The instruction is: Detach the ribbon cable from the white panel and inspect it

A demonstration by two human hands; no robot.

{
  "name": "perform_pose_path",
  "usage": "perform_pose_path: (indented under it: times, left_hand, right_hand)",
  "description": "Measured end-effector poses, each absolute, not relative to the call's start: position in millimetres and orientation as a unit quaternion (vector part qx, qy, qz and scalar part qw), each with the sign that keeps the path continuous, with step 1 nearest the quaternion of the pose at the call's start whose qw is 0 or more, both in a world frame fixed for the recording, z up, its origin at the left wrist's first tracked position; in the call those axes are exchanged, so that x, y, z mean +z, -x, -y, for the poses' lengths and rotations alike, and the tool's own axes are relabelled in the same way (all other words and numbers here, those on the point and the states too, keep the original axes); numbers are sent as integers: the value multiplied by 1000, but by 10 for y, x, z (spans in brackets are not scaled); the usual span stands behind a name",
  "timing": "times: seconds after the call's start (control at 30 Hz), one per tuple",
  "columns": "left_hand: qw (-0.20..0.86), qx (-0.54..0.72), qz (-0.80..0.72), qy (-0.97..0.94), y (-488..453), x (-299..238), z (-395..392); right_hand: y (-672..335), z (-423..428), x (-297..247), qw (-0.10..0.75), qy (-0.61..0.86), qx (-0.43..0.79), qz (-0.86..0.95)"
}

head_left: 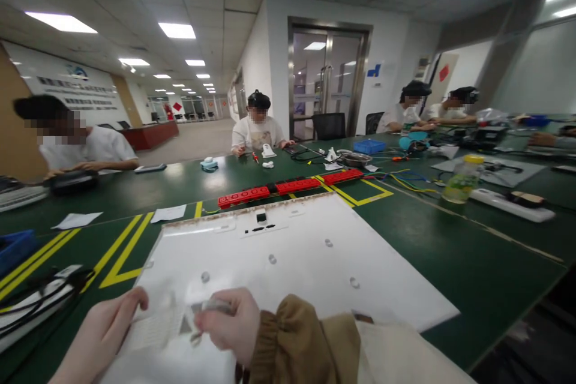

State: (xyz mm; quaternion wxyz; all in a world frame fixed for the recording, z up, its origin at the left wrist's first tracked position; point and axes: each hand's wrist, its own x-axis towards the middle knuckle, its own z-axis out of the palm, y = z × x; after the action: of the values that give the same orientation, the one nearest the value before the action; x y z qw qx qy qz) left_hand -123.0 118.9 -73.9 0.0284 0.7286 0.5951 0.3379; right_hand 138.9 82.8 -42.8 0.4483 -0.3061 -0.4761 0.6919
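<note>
In the lower middle of the head view, my right hand point(236, 318) is closed round a small grey-white part point(218, 306); its kind is blurred. A pale ring point(195, 339) shows just below those fingertips. My left hand point(105, 327), fingers bent and close together, grips the left side of a whitish ridged piece point(155, 324), smeared by motion. Both hands are over the near left part of a large white board point(306, 294). Several small grey-white rings lie apart on it, among them one ring point(272, 258) near the middle.
Red power strips point(245, 196) lie beyond the board's far edge. To the right stand a yellow-lidded bottle point(463, 179) and a white power strip point(513, 204). Black cables point(40, 294) are at left. Several people sit round the green table point(495, 258).
</note>
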Motion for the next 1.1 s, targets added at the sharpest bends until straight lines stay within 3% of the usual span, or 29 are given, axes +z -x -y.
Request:
perform_pose_path:
  times: [0.13,0.27,0.53,0.7,0.87,1.1]
  left_hand:
    - [56,330,-568,-752,1130,-759,-1176]
    - [71,318,-554,-766,939,-709,-1154]
    - [201,304,-526,-768,599,-551,-912]
    - [266,331,-483,-766,284,-461,-702]
    - [303,422,-535,-666,41,-301,-563]
    - [542,470,-474,-511,212,-378,-969]
  right_hand:
    - [-1462,-1064,-385,508,222,759,341]
    - [-1609,-1262,-360,503,213,795,265]
    - [-1868,-1440,-270,443,128,849,257]
    - [-2014,-1514,-266,444,80,862,232]
    - [-2191,-1479,-53,475,73,838,258]
    - [-2136,-1325,27,506,82,818,262]
